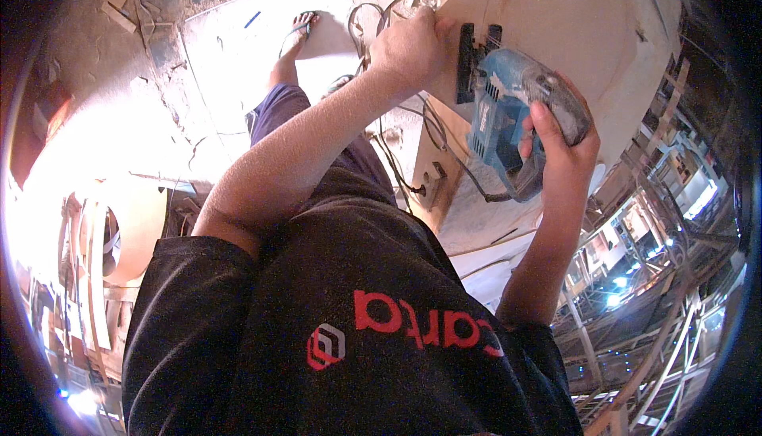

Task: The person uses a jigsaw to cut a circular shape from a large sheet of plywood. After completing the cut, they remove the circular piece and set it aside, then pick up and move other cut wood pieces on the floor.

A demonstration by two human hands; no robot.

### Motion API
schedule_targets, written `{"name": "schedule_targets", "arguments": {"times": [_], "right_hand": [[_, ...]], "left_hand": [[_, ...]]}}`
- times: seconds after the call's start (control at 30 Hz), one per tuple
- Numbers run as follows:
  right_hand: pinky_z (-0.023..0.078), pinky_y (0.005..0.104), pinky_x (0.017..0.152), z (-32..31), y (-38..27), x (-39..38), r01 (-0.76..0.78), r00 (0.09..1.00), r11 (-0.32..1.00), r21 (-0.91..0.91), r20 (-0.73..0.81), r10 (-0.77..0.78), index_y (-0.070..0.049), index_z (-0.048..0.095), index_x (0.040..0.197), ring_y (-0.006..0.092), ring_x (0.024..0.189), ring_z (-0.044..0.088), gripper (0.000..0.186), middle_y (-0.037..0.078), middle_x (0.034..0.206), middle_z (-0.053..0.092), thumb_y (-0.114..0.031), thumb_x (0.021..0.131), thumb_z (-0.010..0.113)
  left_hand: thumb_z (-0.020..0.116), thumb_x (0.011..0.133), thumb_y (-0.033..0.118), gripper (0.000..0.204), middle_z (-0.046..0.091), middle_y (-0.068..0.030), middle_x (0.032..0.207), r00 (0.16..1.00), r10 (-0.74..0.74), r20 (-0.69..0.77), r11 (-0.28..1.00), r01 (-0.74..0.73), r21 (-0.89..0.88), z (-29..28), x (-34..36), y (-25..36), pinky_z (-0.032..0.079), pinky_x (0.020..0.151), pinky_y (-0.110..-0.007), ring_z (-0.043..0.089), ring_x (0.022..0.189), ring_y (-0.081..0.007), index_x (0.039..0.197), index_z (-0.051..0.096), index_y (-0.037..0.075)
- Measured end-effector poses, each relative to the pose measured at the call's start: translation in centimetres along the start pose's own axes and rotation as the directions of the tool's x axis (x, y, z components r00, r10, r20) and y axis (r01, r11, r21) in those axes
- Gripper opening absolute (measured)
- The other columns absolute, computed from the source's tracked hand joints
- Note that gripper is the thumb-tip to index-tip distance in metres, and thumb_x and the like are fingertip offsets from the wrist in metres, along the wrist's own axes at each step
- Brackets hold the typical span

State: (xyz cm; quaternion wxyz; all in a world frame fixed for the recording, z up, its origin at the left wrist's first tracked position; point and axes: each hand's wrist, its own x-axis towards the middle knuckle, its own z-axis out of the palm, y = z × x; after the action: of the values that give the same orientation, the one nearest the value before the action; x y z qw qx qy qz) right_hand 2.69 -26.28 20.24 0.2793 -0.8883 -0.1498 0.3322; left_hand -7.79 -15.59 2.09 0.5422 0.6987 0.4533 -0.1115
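A blue power jigsaw [508,122] rests with its black base plate on a large light plywood board [571,31]. My right hand [559,138] is wrapped around the saw's grey handle. My left hand [409,47] presses on the board's near edge, just left of the saw's base. The saw's black cord [444,146] loops down below the board. The blade itself is hidden under the tool.
My foot in a sandal [298,35] stands on a dusty floor with sheets of board [238,47] and wood offcuts [115,3]. Curved cut plywood pieces [119,229] lie at the left. A metal frame structure [651,293] fills the right side.
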Motion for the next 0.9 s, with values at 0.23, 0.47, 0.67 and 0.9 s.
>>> {"name": "schedule_targets", "arguments": {"times": [0.23,0.47,0.67,0.9], "right_hand": [[0.048,0.0244,0.053,-0.8,2.4,-1.9,0.037,0.997,0.999,0.001,0.071,-0.037,0.000,0.056,0.137,0.0097,0.061,0.058,0.057,0.007,0.097,0.070,-0.016,0.088,0.078],[0.047,0.0244,0.053,-0.1,1.8,-2.1,0.013,0.999,1.000,-0.029,0.031,-0.012,0.001,0.055,0.139,0.0092,0.059,0.057,0.057,0.007,0.097,0.071,-0.014,0.088,0.077],[0.047,0.0238,0.053,-0.9,2.1,-2.0,0.004,0.999,1.000,0.009,0.041,-0.005,0.002,0.054,0.140,0.0095,0.060,0.058,0.058,0.008,0.097,0.071,-0.012,0.088,0.076],[0.048,0.0235,0.053,-1.3,2.3,-2.2,0.006,0.999,1.000,-0.023,0.051,-0.005,0.002,0.052,0.142,0.0094,0.061,0.058,0.060,0.008,0.097,0.070,-0.012,0.088,0.076]], "left_hand": [[0.048,0.104,0.049,0.048,0.070,-0.0301,0.090,0.998,0.019,0.065,0.989,-0.009,-0.146,2.6,-2.2,-2.2,0.052,0.083,-0.059,0.067,0.094,-0.0504,0.106,0.057,0.002],[0.055,0.099,0.031,0.034,0.069,-0.0300,0.095,0.945,0.250,0.210,0.966,-0.257,0.006,2.0,-0.6,-4.1,0.053,0.085,-0.056,0.067,0.099,-0.0478,0.111,0.058,0.000],[0.056,0.090,0.017,0.028,0.071,-0.0277,0.098,0.884,0.343,0.318,0.936,-0.351,-0.034,-0.9,-0.5,-4.2,0.056,0.088,-0.050,0.070,0.099,-0.0426,0.106,0.065,-0.005],[0.063,0.089,0.019,0.028,0.071,-0.0269,0.094,0.857,0.390,0.337,0.921,-0.365,-0.139,-0.7,0.2,-4.5,0.057,0.088,-0.049,0.071,0.097,-0.0409,0.103,0.068,-0.006]]}}
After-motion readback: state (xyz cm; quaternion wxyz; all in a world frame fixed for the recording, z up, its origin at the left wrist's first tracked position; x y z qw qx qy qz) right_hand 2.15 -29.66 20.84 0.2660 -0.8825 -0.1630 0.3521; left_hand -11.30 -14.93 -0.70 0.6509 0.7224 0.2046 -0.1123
